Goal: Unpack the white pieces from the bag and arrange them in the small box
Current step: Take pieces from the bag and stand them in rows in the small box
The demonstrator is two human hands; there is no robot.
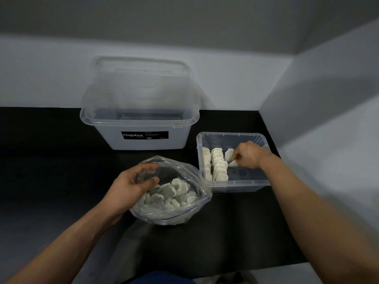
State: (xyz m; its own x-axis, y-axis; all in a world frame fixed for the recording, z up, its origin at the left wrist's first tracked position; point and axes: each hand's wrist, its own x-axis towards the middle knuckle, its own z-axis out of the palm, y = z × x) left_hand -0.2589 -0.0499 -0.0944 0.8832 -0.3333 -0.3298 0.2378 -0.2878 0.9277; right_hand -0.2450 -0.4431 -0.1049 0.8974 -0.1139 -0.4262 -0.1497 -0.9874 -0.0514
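Observation:
A clear zip bag [180,212] lies open on the black counter, with several white pieces [168,194] inside. My left hand [131,185] grips the bag's near rim and holds its mouth open. To the right stands the small clear box [231,184], with two rows of white pieces [219,165] standing along its left side. My right hand [249,154] is inside the box and pinches one white piece [232,163], set beside another piece at the start of a third row.
A large clear Megabox tub [141,138] stands behind the bag, its lid leaning upright against the white wall. A wall corner closes in the right side. The black counter [51,160] stretches to the left and ends at a near edge by my lap.

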